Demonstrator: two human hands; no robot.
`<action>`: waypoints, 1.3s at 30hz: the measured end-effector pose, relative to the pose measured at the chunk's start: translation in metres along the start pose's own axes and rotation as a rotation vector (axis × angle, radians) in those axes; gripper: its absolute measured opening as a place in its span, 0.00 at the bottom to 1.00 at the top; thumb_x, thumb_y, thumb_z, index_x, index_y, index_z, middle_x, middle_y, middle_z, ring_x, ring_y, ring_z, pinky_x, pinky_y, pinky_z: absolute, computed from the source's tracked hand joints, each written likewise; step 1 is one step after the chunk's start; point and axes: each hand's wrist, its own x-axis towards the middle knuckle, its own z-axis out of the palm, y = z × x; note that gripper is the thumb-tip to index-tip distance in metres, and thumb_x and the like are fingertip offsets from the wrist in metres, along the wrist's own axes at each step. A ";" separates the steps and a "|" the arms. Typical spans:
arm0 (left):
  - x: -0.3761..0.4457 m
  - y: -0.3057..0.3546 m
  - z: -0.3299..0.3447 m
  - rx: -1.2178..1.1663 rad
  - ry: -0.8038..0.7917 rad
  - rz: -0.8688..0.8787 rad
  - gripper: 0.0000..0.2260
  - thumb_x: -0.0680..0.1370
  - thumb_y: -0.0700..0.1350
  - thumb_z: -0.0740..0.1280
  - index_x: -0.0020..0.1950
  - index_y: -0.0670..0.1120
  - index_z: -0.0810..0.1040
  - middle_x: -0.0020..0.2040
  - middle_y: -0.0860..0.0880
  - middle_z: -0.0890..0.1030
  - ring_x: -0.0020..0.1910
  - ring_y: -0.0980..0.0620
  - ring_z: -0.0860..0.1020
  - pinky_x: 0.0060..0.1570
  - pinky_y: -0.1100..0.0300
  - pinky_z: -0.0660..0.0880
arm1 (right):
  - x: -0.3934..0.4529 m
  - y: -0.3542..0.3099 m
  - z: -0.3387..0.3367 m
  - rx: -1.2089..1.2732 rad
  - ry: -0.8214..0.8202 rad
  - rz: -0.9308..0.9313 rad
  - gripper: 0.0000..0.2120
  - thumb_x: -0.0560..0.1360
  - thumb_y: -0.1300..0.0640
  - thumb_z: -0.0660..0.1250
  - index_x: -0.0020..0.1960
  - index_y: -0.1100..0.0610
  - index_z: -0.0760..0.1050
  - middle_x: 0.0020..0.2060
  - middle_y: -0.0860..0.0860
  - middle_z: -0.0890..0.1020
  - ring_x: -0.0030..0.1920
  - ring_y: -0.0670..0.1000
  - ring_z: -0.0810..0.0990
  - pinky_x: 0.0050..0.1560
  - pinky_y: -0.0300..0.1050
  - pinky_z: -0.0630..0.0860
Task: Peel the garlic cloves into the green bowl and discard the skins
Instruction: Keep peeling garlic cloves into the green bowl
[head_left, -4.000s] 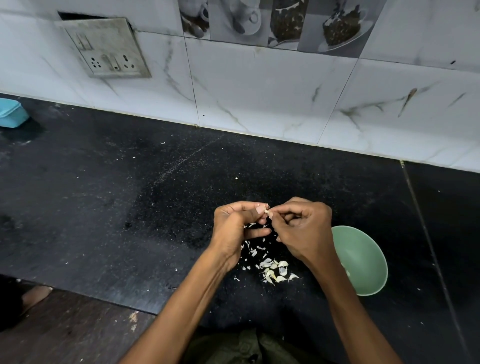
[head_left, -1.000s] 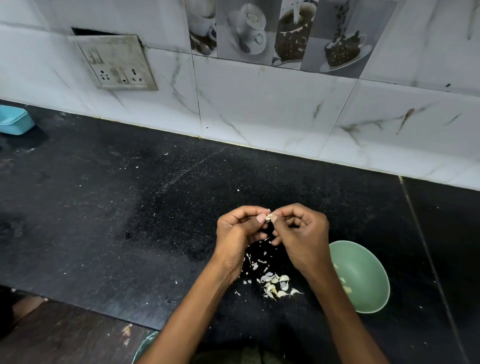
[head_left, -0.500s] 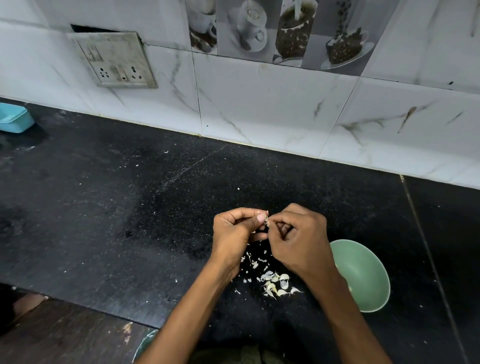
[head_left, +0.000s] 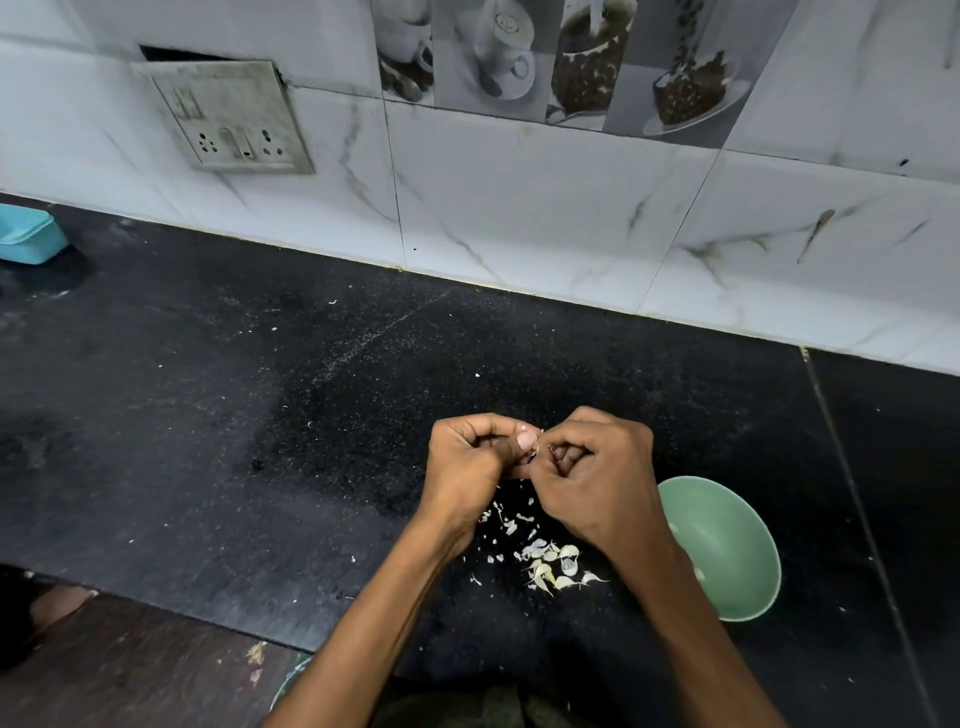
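From the head camera, both hands meet above the black countertop (head_left: 218, 426), near its front edge and right of the middle. The left hand (head_left: 467, 467) has its fingers curled inward, its thumb pressed toward the fingertips of the right hand (head_left: 597, 483), whose fingers are also curled tight. Between the two thumbs a small pale piece shows, most likely the garlic clove (head_left: 535, 446), though it is nearly hidden by the fingers and too small to make out whether skin remains on it. Both hands pinch this piece from opposite sides, held clear of the surface.

Directly below the hands, on the countertop, lies a scatter of garlic skins (head_left: 550, 564): a denser cluster of pale, curled flakes toward the front edge and smaller white bits spread just behind it.

The green bowl (head_left: 727, 551) stands on the countertop just right of the skins, partly covered by the right wrist and forearm. Inside it, near the forearm, at least one pale piece shows against the green; more may be hidden behind the arm.

At the far left edge of the countertop sits a light blue container (head_left: 28, 236), cut off by the frame and well apart from the hands. Behind the countertop rises a white marbled tile wall (head_left: 519, 208), carrying a switch plate (head_left: 228, 117) at upper left and a strip of tiles printed with coffee cups (head_left: 561, 57) along the top.
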 end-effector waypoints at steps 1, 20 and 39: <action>0.000 0.000 0.000 0.003 -0.006 0.009 0.03 0.75 0.30 0.70 0.44 0.33 0.84 0.41 0.40 0.86 0.39 0.48 0.85 0.39 0.61 0.80 | 0.000 0.000 0.000 0.002 0.005 0.003 0.03 0.65 0.61 0.71 0.33 0.57 0.83 0.31 0.46 0.79 0.26 0.47 0.76 0.26 0.30 0.70; -0.001 0.007 0.000 -0.089 -0.079 0.041 0.06 0.75 0.30 0.70 0.42 0.39 0.84 0.40 0.41 0.85 0.40 0.46 0.84 0.41 0.54 0.83 | 0.002 0.004 0.000 0.174 0.085 0.121 0.06 0.68 0.66 0.76 0.35 0.57 0.84 0.32 0.46 0.81 0.24 0.49 0.79 0.23 0.51 0.76; 0.002 0.001 -0.004 -0.216 -0.056 -0.022 0.08 0.74 0.27 0.69 0.44 0.38 0.84 0.39 0.42 0.85 0.39 0.48 0.84 0.41 0.58 0.83 | 0.003 0.005 0.007 0.169 0.126 0.123 0.03 0.68 0.63 0.73 0.36 0.58 0.84 0.33 0.47 0.81 0.26 0.49 0.79 0.24 0.52 0.77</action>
